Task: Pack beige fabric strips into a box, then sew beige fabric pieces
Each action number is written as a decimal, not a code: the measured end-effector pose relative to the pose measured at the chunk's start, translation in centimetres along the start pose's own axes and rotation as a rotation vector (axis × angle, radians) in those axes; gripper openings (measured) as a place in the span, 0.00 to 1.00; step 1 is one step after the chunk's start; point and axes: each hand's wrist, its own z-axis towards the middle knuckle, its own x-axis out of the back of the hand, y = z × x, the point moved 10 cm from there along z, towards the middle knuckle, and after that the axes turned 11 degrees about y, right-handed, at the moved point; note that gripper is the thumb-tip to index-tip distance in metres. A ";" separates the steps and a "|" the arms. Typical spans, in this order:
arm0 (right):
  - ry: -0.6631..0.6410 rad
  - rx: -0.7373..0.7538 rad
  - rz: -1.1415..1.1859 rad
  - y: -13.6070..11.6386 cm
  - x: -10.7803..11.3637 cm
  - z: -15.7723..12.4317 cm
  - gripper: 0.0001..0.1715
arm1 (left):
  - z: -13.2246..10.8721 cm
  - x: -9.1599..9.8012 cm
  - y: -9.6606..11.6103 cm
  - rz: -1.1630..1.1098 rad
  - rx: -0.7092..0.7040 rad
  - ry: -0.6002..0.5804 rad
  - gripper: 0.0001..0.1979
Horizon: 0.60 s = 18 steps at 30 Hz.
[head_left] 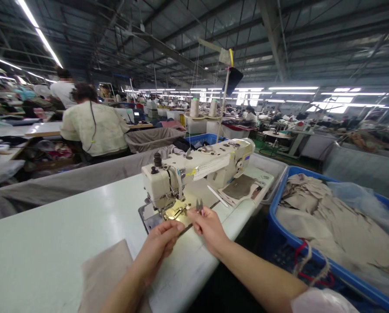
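My right hand [209, 228] is closed around small thread snips [199, 205], whose dark blades point up and away from me. To its left, my left hand [163, 243] pinches thumb and forefinger together. What sits in that pinch is too small to make out. Both hands are just in front of the sewing machine [197, 167], close to its brass-coloured guide [176, 211] under the lit needle area. A piece of beige fabric [108, 271] lies on the pale table [93, 217], partly covered by my left forearm.
On the right stands a blue basket [272, 204] with beige fabric pieces [337, 217]. A white pen-like stick [217, 195] and fabric scraps [243, 188] lie beside the machine. Thread cones [194, 108] stand behind it. A person [93, 124] sits with their back to me.
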 end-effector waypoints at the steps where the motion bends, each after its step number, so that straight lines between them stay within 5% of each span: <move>1: 0.059 0.008 0.051 -0.1 0.7 0.2 0.30 | 0.1 0.1 0.0 -0.014 0.002 0.010 0.24; 3: 0.104 0.029 0.097 0.0 1.4 0.3 0.34 | 0.3 0.3 -0.1 -0.070 0.011 0.027 0.25; 6: 0.002 0.060 -0.010 0.8 0.6 -0.5 0.38 | 0.6 0.4 -0.3 -0.160 0.031 0.026 0.27; 18: -0.107 -0.047 0.035 2.5 -2.5 -2.3 0.33 | 0.4 0.3 -0.3 -0.169 0.054 0.041 0.27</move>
